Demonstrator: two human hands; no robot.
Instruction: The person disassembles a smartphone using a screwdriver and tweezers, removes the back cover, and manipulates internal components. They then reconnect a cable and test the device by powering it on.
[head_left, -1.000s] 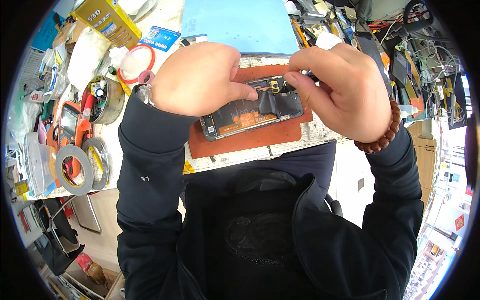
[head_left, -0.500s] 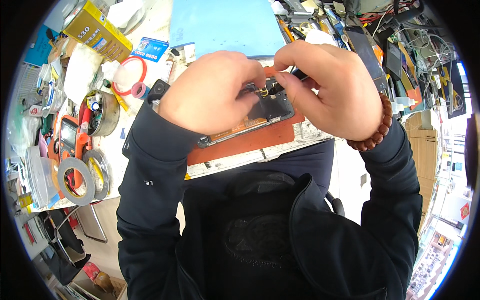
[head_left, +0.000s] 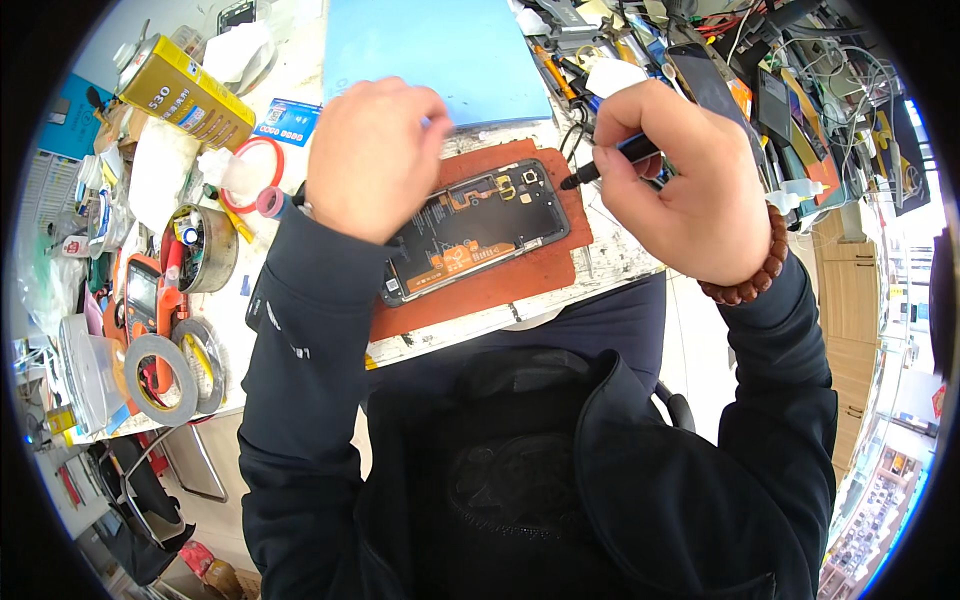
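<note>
Left hand (head_left: 375, 162) has shifted leftward, grip unclear; right hand (head_left: 690, 185) pinches a black tool (head_left: 582, 177) beside the phone (head_left: 500, 222), near the table's (head_left: 620, 261) front edge.

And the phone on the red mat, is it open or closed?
Open: the phone lies on the red mat with no cover over its inside, and an orange flex cable is exposed.
</note>
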